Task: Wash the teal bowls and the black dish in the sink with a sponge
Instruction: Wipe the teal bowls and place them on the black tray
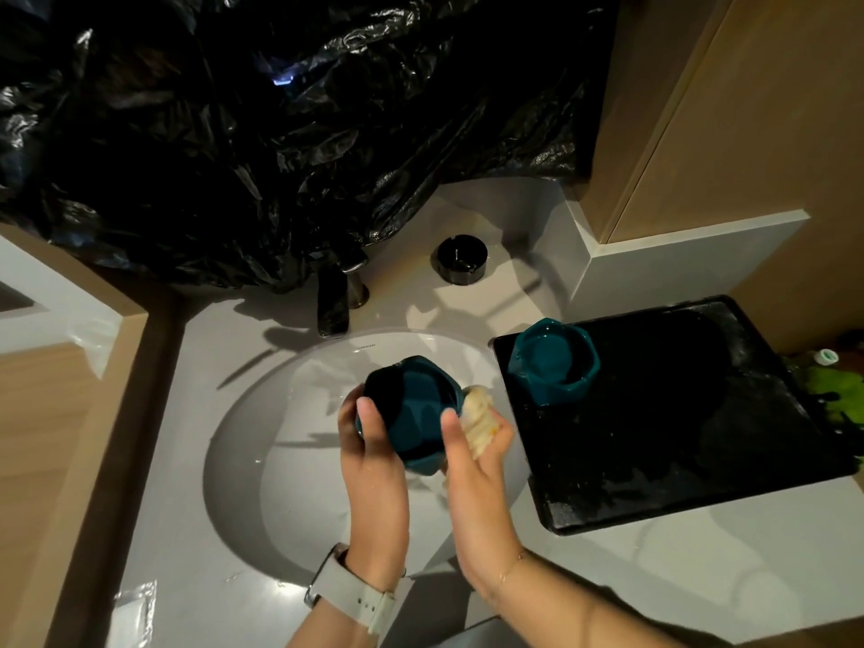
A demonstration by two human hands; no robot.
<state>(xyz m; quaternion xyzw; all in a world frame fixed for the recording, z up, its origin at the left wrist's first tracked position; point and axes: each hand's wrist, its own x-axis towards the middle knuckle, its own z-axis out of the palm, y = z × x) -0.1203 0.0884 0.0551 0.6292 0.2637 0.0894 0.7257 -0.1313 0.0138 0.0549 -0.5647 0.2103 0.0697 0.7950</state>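
Observation:
Over the white sink (262, 441) my left hand (369, 465) grips a teal faceted bowl (416, 413), tilted with its outer side toward me. My right hand (472, 465) holds a pale yellow sponge (479, 420) and presses it against the bowl's right edge. A second teal bowl (554, 362) stands upright on the black tray (678, 441) to the right of the sink. A small black dish (462, 257) sits on the counter behind the sink, right of the faucet.
A dark faucet (334, 297) stands at the back of the sink. Crumpled black plastic sheeting (280, 133) covers the wall above. Wooden cabinets flank both sides. Something green (837, 381) lies beyond the tray's right edge.

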